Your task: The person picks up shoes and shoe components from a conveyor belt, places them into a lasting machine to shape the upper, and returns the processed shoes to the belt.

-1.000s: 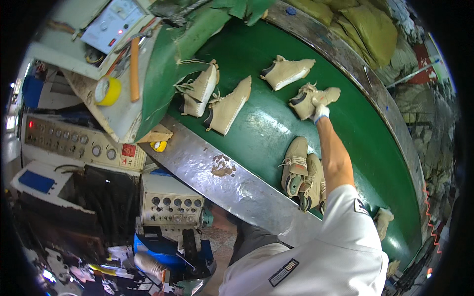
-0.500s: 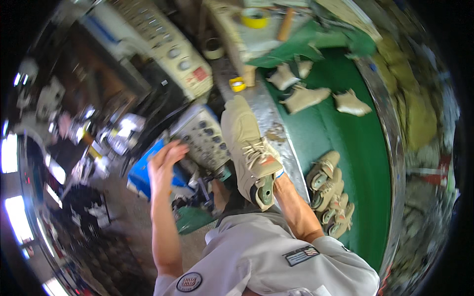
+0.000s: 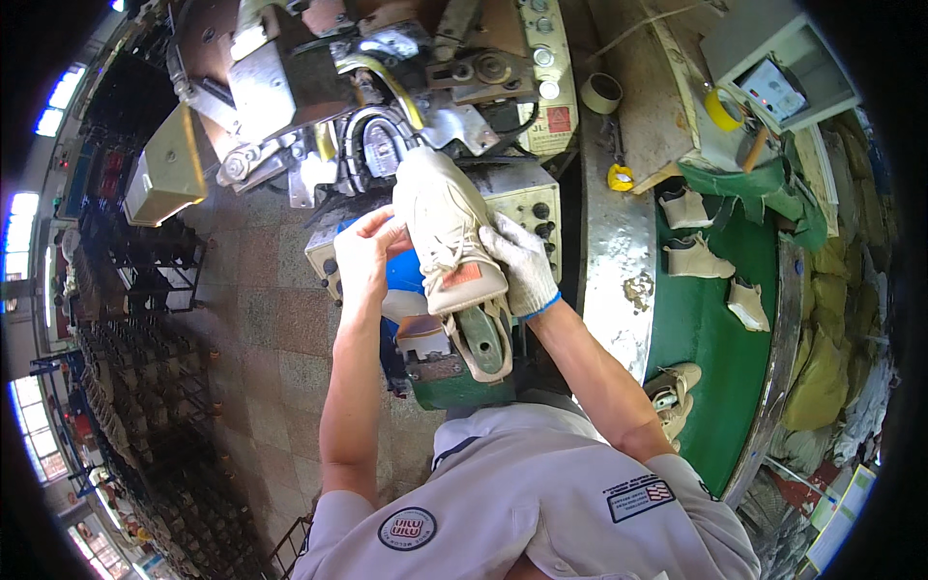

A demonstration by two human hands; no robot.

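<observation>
A beige lace-up shoe upper (image 3: 443, 208) on a green shoe last (image 3: 482, 346) is in front of me, its toe pointing away toward the machine's metal clamp (image 3: 382, 145). My right hand (image 3: 523, 263), in a white knit glove with a blue cuff, grips the upper's right side. On the other side, my bare left hand (image 3: 372, 253) has its fingers against the upper's left edge near the toe. An orange patch shows on the tongue. Part of my right hand's grip is hidden behind the upper.
A control panel with black knobs (image 3: 541, 220) sits below the clamp. To the right runs a metal ledge (image 3: 619, 290) beside a green conveyor belt (image 3: 710, 387) carrying several beige uppers (image 3: 698, 257). Dark racks (image 3: 145, 387) line the left side. A yellow tape roll (image 3: 725, 108) lies on the bench.
The view has swung left toward the machine. My right hand has brought the upper up to the clamp, and my left hand, formerly apart, has come to its left side.
</observation>
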